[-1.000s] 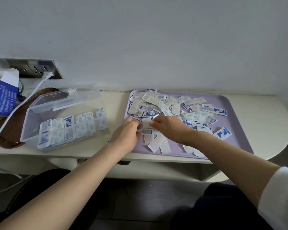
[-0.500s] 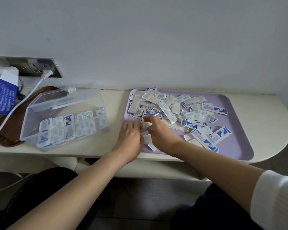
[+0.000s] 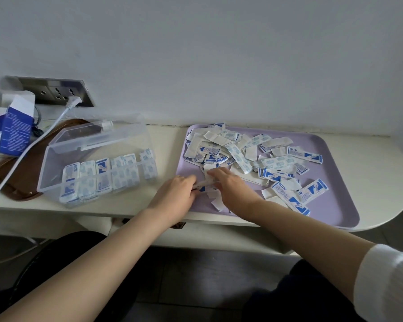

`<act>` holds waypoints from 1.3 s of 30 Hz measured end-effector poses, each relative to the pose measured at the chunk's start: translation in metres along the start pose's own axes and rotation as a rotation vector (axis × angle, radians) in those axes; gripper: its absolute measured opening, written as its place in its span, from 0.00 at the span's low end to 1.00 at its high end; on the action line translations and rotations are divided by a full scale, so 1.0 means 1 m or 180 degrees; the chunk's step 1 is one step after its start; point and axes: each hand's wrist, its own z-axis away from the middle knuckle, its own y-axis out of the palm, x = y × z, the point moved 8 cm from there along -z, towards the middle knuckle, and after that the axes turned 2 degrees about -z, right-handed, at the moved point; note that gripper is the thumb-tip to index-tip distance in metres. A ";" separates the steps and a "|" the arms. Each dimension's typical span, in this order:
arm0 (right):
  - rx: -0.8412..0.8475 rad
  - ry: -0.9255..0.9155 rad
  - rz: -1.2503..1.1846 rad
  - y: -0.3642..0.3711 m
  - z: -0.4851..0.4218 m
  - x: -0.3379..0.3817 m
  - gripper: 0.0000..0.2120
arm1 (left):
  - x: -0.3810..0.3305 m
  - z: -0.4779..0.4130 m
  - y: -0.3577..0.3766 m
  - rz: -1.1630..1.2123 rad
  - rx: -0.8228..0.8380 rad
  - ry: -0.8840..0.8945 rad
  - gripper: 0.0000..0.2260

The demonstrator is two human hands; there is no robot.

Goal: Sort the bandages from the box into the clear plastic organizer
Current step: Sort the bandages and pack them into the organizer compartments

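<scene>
Purple tray (image 3: 330,205), near-left corner: we pinch gathered bandages (image 3: 201,184) in our left grip (image 3: 178,195); right grip (image 3: 234,188), closure unclear, seemingly squares them for slotting.

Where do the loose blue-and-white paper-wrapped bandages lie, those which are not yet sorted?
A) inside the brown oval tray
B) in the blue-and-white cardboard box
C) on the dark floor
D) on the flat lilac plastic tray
D: the loose bandages lie heaped on the lilac tray, which stands to the right of the clear plastic organizer.
</scene>
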 end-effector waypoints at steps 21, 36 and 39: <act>0.0381 -0.0678 0.1383 0.002 0.016 0.026 0.34 | -0.018 0.009 -0.001 -0.1176 -0.0626 0.0488 0.10; -0.0429 -0.0711 0.0445 -0.017 0.002 0.023 0.09 | 0.008 0.019 -0.015 0.0917 -0.0421 -0.0004 0.08; -0.0450 -0.0101 -0.0619 -0.031 -0.001 0.016 0.06 | 0.018 0.022 -0.023 0.1506 -0.0346 -0.0222 0.08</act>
